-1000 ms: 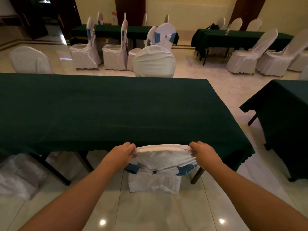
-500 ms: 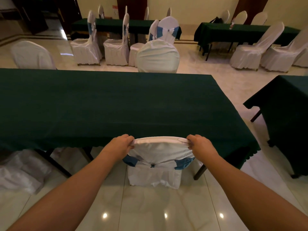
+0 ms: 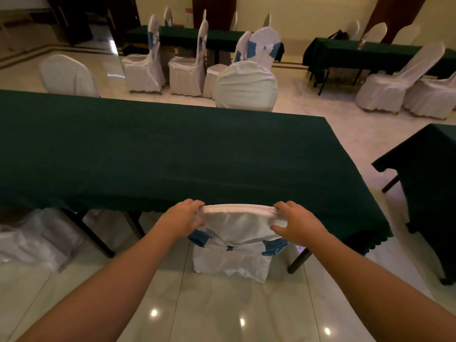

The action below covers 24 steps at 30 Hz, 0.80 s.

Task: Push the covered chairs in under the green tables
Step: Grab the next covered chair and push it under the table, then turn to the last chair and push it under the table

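A chair in a white cover with a blue sash (image 3: 235, 233) stands right in front of me, its seat hidden under the near edge of the long green table (image 3: 158, 154). My left hand (image 3: 185, 217) grips the left corner of the chair's back top. My right hand (image 3: 294, 224) grips the right corner. Both arms reach forward from the bottom of the view. Only the backrest and the rear skirt of the chair show.
Another covered chair (image 3: 39, 238) sits under the table at the left. Across the table stand two covered chairs (image 3: 245, 86). More chairs and green tables (image 3: 357, 51) fill the back. A second green table (image 3: 429, 174) is close on the right. Glossy tile floor lies below me.
The chair has slid a little further in under the table edge, with both hands still on its back. My view has moved forward with it.
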Each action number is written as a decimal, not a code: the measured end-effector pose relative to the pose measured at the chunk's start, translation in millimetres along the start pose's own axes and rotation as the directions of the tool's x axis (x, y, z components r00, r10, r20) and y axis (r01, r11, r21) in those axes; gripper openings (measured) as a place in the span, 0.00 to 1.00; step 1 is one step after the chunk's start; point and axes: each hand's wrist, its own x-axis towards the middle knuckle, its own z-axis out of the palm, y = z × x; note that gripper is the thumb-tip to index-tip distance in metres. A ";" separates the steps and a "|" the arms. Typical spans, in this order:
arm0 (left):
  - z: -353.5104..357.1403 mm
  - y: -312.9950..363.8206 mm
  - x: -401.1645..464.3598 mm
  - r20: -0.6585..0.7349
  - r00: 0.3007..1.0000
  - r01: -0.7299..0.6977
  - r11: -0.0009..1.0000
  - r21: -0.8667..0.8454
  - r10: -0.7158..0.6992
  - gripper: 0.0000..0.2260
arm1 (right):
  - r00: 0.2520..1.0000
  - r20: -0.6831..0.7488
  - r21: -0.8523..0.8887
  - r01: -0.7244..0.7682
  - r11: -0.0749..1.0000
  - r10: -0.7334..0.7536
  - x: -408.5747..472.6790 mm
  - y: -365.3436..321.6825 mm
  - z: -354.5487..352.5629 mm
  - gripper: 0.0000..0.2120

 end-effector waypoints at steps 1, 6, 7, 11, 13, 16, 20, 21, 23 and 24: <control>-1.8 -1.3 -5.6 -0.020 1.000 0.007 1.000 0.001 -0.007 0.31 | 0.999 0.011 0.018 0.038 0.999 -0.038 2.5 -4.9 -0.7 0.31; -16.3 -18.5 -33.5 -0.157 0.980 0.120 0.993 -0.023 -0.122 0.48 | 0.977 0.045 0.066 0.204 0.977 -0.207 16.9 -47.5 -9.9 0.46; -20.5 -25.6 -42.7 -0.193 0.970 0.144 0.989 -0.042 -0.150 0.49 | 0.968 0.058 0.064 0.241 0.969 -0.244 21.1 -60.3 -11.0 0.47; -34.1 -56.6 -86.1 -0.281 0.934 0.210 0.975 -0.075 -0.223 0.48 | 0.929 0.110 0.044 0.350 0.936 -0.353 33.4 -118.9 -14.5 0.50; -44.3 -84.4 -116.8 -0.328 0.903 0.266 0.961 -0.077 -0.276 0.48 | 0.900 0.141 0.053 0.409 0.911 -0.413 40.0 -161.6 -12.4 0.50; -61.2 -140.1 -172.8 -0.387 0.844 0.353 0.927 -0.124 -0.373 0.48 | 0.854 0.168 0.072 0.487 0.870 -0.492 45.5 -236.6 -0.7 0.51; -101.7 -237.5 -254.3 -0.437 0.719 0.501 0.839 -0.212 -0.540 0.48 | 0.774 0.196 0.069 0.602 0.796 -0.602 44.6 -370.9 29.3 0.51; -112.9 -256.8 -269.1 -0.442 0.693 0.526 0.819 -0.229 -0.569 0.49 | 0.762 0.209 0.072 0.614 0.786 -0.613 42.9 -398.1 35.0 0.51; -139.2 -310.9 -304.6 -0.434 0.660 0.560 0.787 -0.259 -0.613 0.49 | 0.743 0.198 0.095 0.634 0.767 -0.639 38.0 -469.0 48.2 0.50; -151.2 -337.8 -325.6 -0.436 0.643 0.556 0.776 -0.300 -0.629 0.47 | 0.736 0.190 0.095 0.645 0.758 -0.650 35.7 -504.5 57.4 0.50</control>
